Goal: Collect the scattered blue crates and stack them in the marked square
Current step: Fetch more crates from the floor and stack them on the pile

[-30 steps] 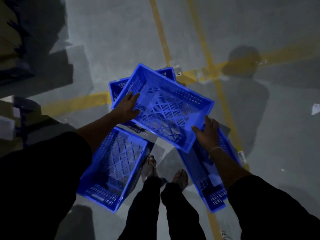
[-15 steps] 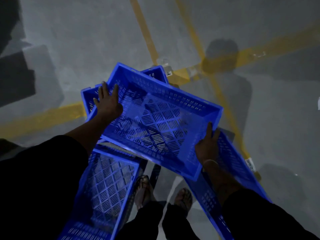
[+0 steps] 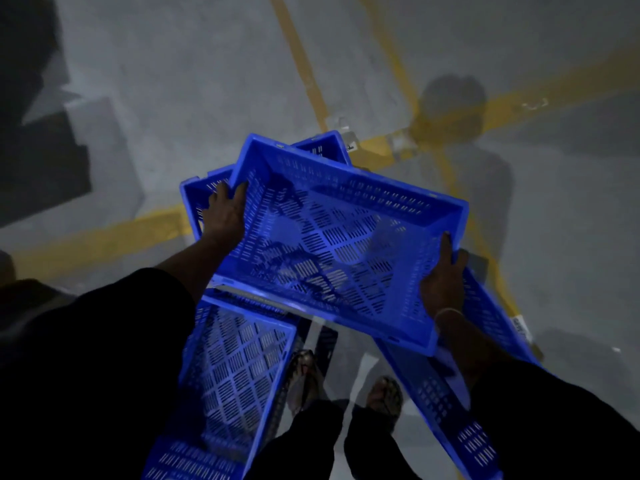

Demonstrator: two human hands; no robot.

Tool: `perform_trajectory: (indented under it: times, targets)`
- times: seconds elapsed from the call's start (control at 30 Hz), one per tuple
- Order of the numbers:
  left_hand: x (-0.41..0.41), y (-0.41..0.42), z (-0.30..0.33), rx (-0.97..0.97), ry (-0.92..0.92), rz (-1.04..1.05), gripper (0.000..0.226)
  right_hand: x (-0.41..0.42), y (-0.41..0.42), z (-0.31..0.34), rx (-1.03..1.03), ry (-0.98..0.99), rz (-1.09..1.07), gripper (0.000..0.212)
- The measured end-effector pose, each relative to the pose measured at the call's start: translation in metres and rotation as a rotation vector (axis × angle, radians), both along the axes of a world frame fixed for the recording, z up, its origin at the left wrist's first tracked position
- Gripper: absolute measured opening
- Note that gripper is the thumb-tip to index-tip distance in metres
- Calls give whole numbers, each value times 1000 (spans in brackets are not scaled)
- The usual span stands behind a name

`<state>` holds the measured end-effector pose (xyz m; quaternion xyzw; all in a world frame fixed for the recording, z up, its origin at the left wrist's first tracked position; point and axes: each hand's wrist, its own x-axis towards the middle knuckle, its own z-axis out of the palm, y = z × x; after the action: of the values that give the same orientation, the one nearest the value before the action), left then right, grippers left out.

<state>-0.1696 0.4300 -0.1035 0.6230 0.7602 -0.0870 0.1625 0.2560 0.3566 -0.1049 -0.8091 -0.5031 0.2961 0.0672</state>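
Item: blue slotted plastic crate (image 3: 339, 244), open side up, being carried tilted above the grey concrete floor (image 3: 173, 98) — over another blue crate (image 3: 204, 195) lying just inside the crossing yellow floor lines (image 3: 377, 143). Left hand (image 3: 225, 213) is gripping its left rim; right hand (image 3: 441, 282) is clamping the right wall. Two more blue crates are lying below: one near-left (image 3: 235, 375), one near-right (image 3: 460, 427). Handling advice — level it and square its corners with the crate beneath before lowering.
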Motion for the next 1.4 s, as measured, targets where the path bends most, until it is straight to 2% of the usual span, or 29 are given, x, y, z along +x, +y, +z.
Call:
perform_trajectory:
  times: [0.17,0.33,0.6,0.83,1.0,1.23,1.4]
  targets:
    - [2,-13,34,-23,-13,-72,81,18,2,36,57,15,62,83]
    - [13,-26,104,-15,-26,-117,82,39,-8,93,116,15,95,82]
    - [17,-52,242,54,-168,-261,68,65,-38,238,163,17,59,72]
    - [40,-92,371,114,-350,-215,67,98,-96,357,248,-39,43,66]
    - [61,-109,400,180,-413,-351,62,118,-156,394,326,-68,-44,64]
    - [120,-134,426,223,-482,-527,56,142,-260,409,390,-95,-241,64]
    - [174,-160,432,186,-535,-602,54,163,-346,417,392,-143,-371,65]
